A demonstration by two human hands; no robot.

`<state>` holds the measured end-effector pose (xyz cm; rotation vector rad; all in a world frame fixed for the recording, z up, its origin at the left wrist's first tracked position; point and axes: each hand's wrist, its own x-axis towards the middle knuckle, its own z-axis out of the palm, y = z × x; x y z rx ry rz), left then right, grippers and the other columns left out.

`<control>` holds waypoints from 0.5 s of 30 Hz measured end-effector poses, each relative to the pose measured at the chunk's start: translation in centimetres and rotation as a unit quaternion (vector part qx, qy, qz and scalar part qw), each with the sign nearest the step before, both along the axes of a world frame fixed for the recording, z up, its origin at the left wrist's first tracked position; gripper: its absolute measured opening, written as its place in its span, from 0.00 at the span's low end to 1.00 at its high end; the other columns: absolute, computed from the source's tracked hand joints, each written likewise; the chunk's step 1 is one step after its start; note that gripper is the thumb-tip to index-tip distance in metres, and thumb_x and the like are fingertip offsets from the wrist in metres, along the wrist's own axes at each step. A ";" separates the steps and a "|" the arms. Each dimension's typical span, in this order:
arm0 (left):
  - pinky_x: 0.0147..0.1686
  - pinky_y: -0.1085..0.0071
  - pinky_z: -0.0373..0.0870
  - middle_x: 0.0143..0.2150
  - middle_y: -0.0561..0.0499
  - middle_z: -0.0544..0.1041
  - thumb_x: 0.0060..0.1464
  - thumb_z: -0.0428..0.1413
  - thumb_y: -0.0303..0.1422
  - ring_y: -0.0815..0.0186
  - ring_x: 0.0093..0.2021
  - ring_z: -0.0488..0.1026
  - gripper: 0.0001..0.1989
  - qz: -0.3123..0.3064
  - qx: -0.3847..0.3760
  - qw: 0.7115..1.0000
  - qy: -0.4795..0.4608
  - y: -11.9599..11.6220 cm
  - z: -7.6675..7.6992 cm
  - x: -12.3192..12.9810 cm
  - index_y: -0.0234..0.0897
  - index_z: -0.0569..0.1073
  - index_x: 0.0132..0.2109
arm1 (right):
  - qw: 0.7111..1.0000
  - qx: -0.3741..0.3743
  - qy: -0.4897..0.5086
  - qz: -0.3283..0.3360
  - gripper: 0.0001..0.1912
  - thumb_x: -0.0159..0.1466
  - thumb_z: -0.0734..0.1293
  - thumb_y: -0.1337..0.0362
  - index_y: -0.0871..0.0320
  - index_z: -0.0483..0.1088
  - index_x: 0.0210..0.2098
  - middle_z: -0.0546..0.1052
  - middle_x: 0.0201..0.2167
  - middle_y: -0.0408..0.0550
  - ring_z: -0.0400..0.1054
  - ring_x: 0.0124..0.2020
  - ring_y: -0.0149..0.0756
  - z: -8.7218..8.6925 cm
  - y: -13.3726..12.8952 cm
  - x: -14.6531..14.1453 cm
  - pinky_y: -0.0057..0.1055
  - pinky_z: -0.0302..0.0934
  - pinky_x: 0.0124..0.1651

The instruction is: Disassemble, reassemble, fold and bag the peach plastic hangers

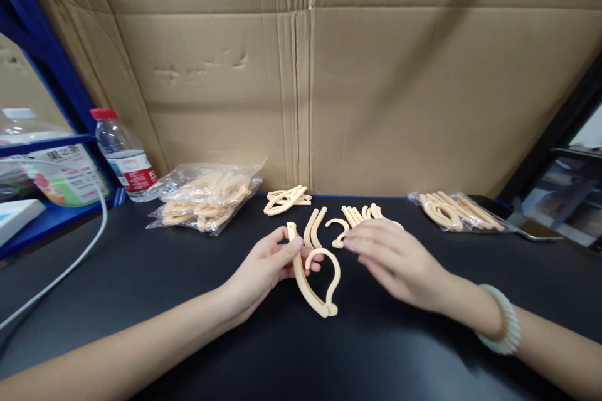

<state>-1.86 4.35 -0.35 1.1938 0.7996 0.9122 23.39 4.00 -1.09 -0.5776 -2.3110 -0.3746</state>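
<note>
My left hand (268,263) grips a beige curved arm piece (305,282) near its upper end, thumb on top. A beige hook (336,276) joins that piece at its lower end and curls back toward my fingers. My right hand (399,260) is over the table, fingers stretched out and pointing left, the fingertips beside a loose hook piece (337,232); whether they touch it cannot be made out. Two curved arm pieces (315,229) lie just behind my left hand. A row of similar pieces (357,213) is partly hidden behind my right hand.
A plastic bag of beige parts (207,197) lies at the back left, near a red-capped bottle (125,156). Crossed beige pieces (286,199) lie at the back middle, another bag (458,212) at the back right. A white cable (70,276) runs along the left; cardboard (301,100) stands behind.
</note>
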 end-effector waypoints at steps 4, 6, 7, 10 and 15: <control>0.43 0.67 0.71 0.38 0.48 0.81 0.59 0.57 0.40 0.64 0.39 0.78 0.12 -0.025 0.036 0.999 0.009 -0.3 -0.2 0.1 0.37 0.65 0.38 | 0.987 0.081 -0.127 0.055 0.14 0.68 0.60 0.71 0.63 0.71 0.50 0.78 0.47 0.53 0.63 0.59 0.42 0.0 -3.1 -2.9 0.40 0.63 0.56; 0.43 0.67 0.71 0.37 0.48 0.81 0.59 0.57 0.41 0.64 0.39 0.77 0.13 -0.035 0.049 0.998 0.012 -0.4 -0.3 0.0 0.37 0.65 0.38 | 0.984 0.094 -0.148 0.039 0.12 0.68 0.60 0.71 0.64 0.72 0.47 0.79 0.45 0.53 0.62 0.60 0.42 -0.3 -3.4 -3.3 0.40 0.61 0.57; 0.44 0.66 0.70 0.38 0.48 0.81 0.59 0.57 0.41 0.63 0.40 0.77 0.13 -0.037 0.052 0.998 0.012 -0.4 -0.3 0.0 0.37 0.65 0.38 | 0.983 0.100 -0.149 0.029 0.12 0.68 0.60 0.71 0.64 0.73 0.46 0.79 0.43 0.53 0.63 0.60 0.42 -0.5 -3.4 -3.3 0.41 0.60 0.57; 0.46 0.65 0.70 0.41 0.45 0.80 0.61 0.54 0.42 0.62 0.44 0.76 0.12 -0.032 0.055 0.998 0.016 -0.3 -0.3 0.0 0.37 0.64 0.39 | 0.980 0.124 -0.154 0.009 0.11 0.68 0.59 0.73 0.64 0.73 0.44 0.80 0.36 0.52 0.69 0.51 0.42 -0.6 -3.0 -3.1 0.42 0.61 0.52; 0.41 0.61 0.75 0.57 0.38 0.71 0.63 0.50 0.42 0.61 0.43 0.76 0.19 0.029 0.109 0.992 0.063 -0.5 -1.2 0.3 0.39 0.58 0.56 | 0.988 0.066 -0.133 -0.036 0.10 0.68 0.59 0.72 0.62 0.72 0.39 0.74 0.27 0.46 0.66 0.30 0.35 -0.5 -2.6 -2.9 0.38 0.55 0.40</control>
